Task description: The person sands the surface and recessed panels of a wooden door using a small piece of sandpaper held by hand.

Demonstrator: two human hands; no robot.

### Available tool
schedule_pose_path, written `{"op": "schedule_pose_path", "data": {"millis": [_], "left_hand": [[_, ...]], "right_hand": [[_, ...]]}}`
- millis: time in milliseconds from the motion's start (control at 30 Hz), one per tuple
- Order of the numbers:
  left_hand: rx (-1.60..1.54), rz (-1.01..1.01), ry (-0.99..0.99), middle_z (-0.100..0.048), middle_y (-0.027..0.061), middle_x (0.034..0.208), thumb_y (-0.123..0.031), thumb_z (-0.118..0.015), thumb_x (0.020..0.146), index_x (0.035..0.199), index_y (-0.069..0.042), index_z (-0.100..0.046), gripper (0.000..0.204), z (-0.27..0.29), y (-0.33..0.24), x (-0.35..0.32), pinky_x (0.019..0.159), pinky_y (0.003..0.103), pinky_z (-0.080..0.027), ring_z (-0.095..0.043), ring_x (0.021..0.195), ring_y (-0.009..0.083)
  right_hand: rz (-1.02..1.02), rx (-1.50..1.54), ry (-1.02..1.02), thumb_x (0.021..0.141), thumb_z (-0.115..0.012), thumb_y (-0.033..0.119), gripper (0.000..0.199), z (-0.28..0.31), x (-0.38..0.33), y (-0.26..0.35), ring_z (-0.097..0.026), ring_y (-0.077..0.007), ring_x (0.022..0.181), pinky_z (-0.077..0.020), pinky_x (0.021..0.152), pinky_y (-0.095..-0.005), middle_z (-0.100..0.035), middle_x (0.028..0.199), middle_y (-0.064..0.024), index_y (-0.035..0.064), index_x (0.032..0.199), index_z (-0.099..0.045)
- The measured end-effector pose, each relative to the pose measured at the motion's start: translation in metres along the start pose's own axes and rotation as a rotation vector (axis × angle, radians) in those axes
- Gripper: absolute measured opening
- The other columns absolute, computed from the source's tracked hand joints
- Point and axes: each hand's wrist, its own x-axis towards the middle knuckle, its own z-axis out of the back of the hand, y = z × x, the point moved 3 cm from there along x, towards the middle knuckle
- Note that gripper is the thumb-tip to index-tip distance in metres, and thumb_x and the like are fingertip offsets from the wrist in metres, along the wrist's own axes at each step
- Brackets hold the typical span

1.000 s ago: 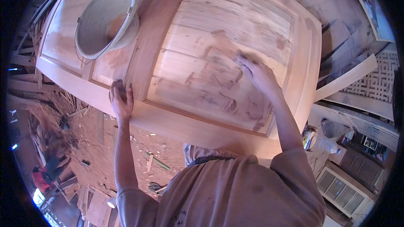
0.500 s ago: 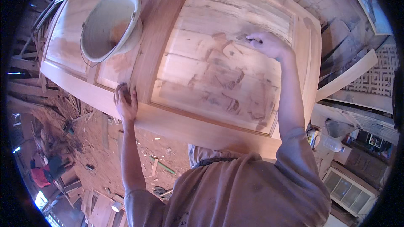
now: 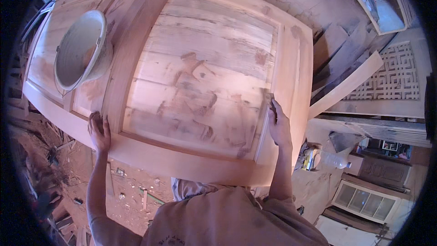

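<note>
A large wooden panelled door (image 3: 191, 164) lies flat in front of me, with dark dusty smears on its right panel. My left hand (image 3: 99, 133) rests on the near rail, fingers extended and thumb apart, holding nothing. At the right edge of that panel, my right hand (image 3: 279, 125) is closed on a small flat brownish piece (image 3: 267, 94) that looks like sandpaper; the fingers partly hide it. A pale bucket (image 3: 81, 50) with a thin wire handle stands tilted in view on the door's left part, beyond my left hand.
Wooden boards (image 3: 348, 84) and a lattice panel (image 3: 387, 75) are at the right. A clear plastic bottle (image 3: 336, 160) lies near a glazed wooden frame (image 3: 364, 200). Wood scraps and a green stick (image 3: 151, 197) litter the earthen floor below the door.
My right hand has come from the upper part of the panel toward me, down to its right edge. The whole view has shifted, while my left hand stays on the near rail.
</note>
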Motion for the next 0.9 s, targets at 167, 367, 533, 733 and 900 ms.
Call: {"op": "schedule_pose_path", "data": {"millis": [167, 367, 533, 733, 900], "left_hand": [[-0.016, -0.018, 0.004, -0.057, 0.0242, 0.128, -0.026, -0.058, 0.100, 0.130, 0.003, -0.055, 0.042, -0.005, -0.001, 0.002, 0.104, 0.049, -0.043, -0.054, 0.122, 0.0435], [-0.159, 0.022, -0.003, -0.057, 0.0243, 0.130, -0.026, -0.057, 0.101, 0.129, 0.005, -0.055, 0.042, -0.007, 0.006, -0.002, 0.104, 0.048, -0.043, -0.054, 0.123, 0.0422], [-0.146, 0.042, -0.014, -0.058, 0.0244, 0.128, -0.024, -0.058, 0.101, 0.128, 0.006, -0.055, 0.041, -0.008, -0.006, -0.001, 0.103, 0.047, -0.044, -0.056, 0.120, 0.0417], [-0.178, 0.038, -0.012, -0.059, 0.0256, 0.126, -0.023, -0.059, 0.100, 0.127, 0.008, -0.056, 0.041, -0.005, -0.012, 0.002, 0.104, 0.046, -0.044, -0.056, 0.120, 0.0415], [-0.225, 0.077, 0.009, -0.058, 0.0232, 0.129, -0.021, -0.058, 0.103, 0.130, 0.010, -0.051, 0.042, -0.007, 0.005, -0.005, 0.106, 0.040, -0.045, -0.057, 0.123, 0.0345]], "right_hand": [[-0.007, -0.025, 0.043, 0.101, -0.054, 0.015, 0.044, -0.008, -0.022, 0.020, -0.069, -0.0409, 0.100, -0.0537, 0.086, -0.0441, -0.067, 0.111, -0.0286, 0.0076, 0.144, -0.048], [-0.009, -0.183, 0.126, 0.101, -0.051, 0.021, 0.043, -0.025, 0.007, 0.042, -0.065, -0.0460, 0.091, -0.0513, 0.085, -0.0518, -0.065, 0.096, -0.0285, 0.0116, 0.144, -0.049], [0.094, -0.238, 0.186, 0.102, -0.049, 0.022, 0.042, -0.045, 0.045, 0.062, -0.064, -0.0455, 0.090, -0.0513, 0.083, -0.0532, -0.064, 0.096, -0.0281, 0.0169, 0.144, -0.050], [0.122, -0.290, 0.178, 0.102, -0.049, 0.021, 0.042, -0.055, 0.000, 0.041, -0.064, -0.0441, 0.084, -0.0526, 0.079, -0.0524, -0.062, 0.090, -0.0264, 0.0174, 0.144, -0.051], [0.024, -0.213, 0.221, 0.102, -0.050, 0.019, 0.043, -0.026, -0.053, 0.035, -0.063, -0.0434, 0.081, -0.0530, 0.077, -0.0526, -0.060, 0.088, -0.0252, 0.0177, 0.145, -0.050]]}}
